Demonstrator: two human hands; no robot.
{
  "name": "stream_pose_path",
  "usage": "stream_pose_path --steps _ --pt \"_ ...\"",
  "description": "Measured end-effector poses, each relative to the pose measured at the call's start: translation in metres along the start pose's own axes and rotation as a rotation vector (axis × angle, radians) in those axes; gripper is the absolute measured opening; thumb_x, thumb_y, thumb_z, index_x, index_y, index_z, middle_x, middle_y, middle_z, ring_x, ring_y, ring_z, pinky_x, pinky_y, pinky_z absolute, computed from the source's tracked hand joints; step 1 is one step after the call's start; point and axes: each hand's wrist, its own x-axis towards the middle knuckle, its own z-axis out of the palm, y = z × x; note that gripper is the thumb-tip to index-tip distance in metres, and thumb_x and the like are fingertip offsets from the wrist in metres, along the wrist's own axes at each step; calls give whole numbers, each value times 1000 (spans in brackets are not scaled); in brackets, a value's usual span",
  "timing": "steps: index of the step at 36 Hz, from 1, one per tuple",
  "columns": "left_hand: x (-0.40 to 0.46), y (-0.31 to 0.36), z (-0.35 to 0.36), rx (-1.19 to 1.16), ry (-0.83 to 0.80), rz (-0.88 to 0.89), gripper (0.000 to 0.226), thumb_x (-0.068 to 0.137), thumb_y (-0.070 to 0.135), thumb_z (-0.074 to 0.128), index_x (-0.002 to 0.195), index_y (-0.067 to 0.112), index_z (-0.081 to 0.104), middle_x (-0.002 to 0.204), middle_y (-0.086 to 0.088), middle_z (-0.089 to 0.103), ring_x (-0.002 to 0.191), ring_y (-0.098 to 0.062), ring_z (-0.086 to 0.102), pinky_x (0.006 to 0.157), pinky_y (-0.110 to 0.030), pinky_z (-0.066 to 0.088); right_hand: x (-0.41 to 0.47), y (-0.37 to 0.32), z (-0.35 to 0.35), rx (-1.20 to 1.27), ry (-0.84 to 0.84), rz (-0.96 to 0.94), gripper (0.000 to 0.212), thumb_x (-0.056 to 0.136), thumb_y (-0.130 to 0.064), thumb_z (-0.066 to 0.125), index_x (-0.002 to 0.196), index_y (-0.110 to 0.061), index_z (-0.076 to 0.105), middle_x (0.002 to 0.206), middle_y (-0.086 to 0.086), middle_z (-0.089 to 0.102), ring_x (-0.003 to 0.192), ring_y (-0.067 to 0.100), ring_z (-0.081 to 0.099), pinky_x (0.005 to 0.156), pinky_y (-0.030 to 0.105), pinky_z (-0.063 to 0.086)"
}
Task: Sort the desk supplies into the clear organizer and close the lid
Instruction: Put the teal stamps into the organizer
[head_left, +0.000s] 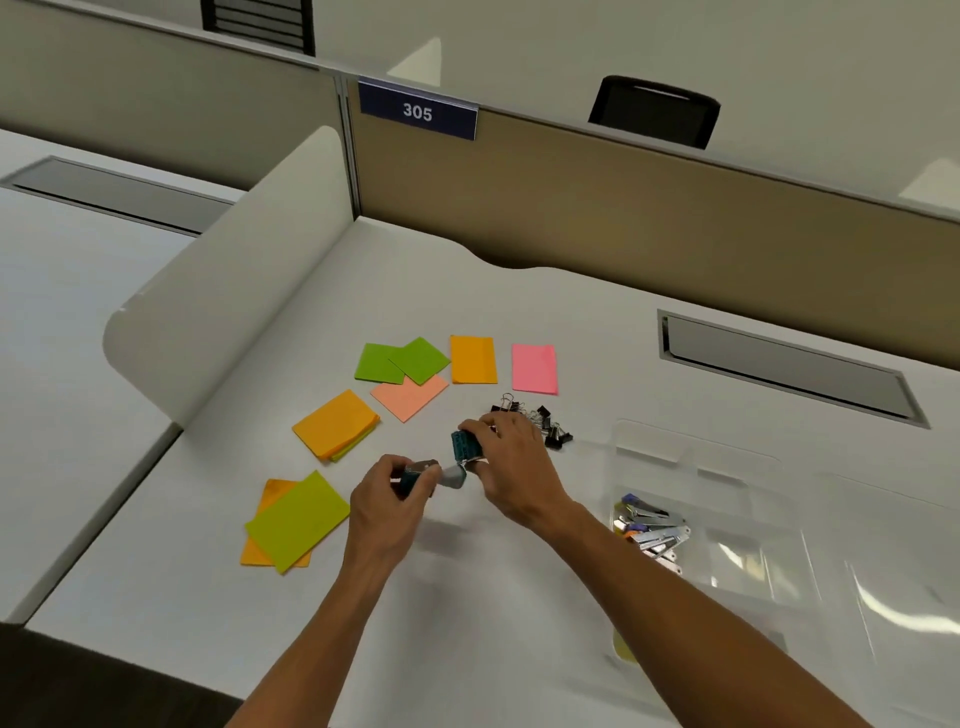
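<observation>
On the white table (467, 623), the person's left hand (387, 499) curls its grip around a small dark teal stapler with a metal end (415, 475), and the right hand (511, 462) pinches a second teal stapler (464, 446) between thumb and fingers; the two staplers sit just apart, above the table's middle. To the right lies the clear plastic organizer (753, 545), its transparent lid (649, 441) open toward the far side. One near-left compartment holds a pile of small metal staplers with purple and orange parts (652, 527). A cluster of black binder clips (540, 421) lies on the table just beyond the right hand. Sticky note pads are scattered further left and beyond: green (400, 361), orange (472, 359), pink (534, 368), salmon (410, 397), another orange stack (336, 423), and a lime pad over an orange one (296, 519).
</observation>
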Motion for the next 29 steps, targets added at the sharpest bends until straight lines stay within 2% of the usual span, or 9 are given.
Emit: stream_pose_path --steps 3,6,11,14,18,20,23,26,29 --pt "-9 7 2 -73 -31 -15 22 85 41 68 88 21 60 77 6 71 71 -12 69 72 -38 59 -20 12 -12 76 32 82 51 87 -27 70 135 -24 51 130 5 55 121 25 46 105 40 40" --pt "-18 14 6 -124 -55 -12 25 85 41 68 91 18 62 78 5 72 69 -10 70 73 -36 60 -43 30 -24 189 66 166 52 88 -29 68 137 -23 50 129 1 53 117 20 48 101 38 45" --pt "-31 23 21 -180 -97 -27 23 86 37 69 98 18 63 82 4 72 73 -10 71 77 -37 60 -92 60 -51 419 152 313 49 90 -23 69 135 -23 49 123 -5 49 107 12 55 95 25 51" --pt "-41 29 34 -185 -135 -11 18 87 31 69 99 19 63 84 4 73 74 -9 71 80 -38 59 -122 82 -69 444 190 400 48 90 -22 70 133 -24 51 123 -7 49 107 10 56 93 20 50" --pt "-54 43 54 -180 -198 16 18 87 24 70 102 18 62 90 3 72 78 -10 72 81 -34 59 -156 111 -97 389 226 457 47 89 -21 72 131 -20 53 119 -6 51 99 8 55 79 5 44" --pt "-61 51 64 -190 -222 29 17 87 20 71 101 18 62 91 3 71 77 -11 72 79 -32 59 -170 126 -108 365 227 493 48 87 -24 74 130 -19 54 118 -6 53 99 9 56 78 6 44" --pt "-73 63 79 -200 -248 41 16 86 17 71 100 17 62 94 -3 69 76 -14 73 72 -28 60 -188 145 -119 346 199 548 47 86 -26 75 129 -22 55 118 -8 53 100 10 57 85 16 46" --pt "-80 72 95 -152 -290 58 18 86 22 72 100 19 62 94 -3 70 79 -15 72 70 -34 61 -203 164 -125 280 97 583 48 87 -29 73 131 -22 55 121 -6 53 101 12 57 88 21 46" --pt "-84 74 109 -63 -318 95 21 83 29 74 100 24 63 94 4 72 87 -14 70 74 -37 60 -216 182 -123 175 -24 565 49 86 -30 74 132 -21 56 126 -2 58 107 17 59 93 27 48"
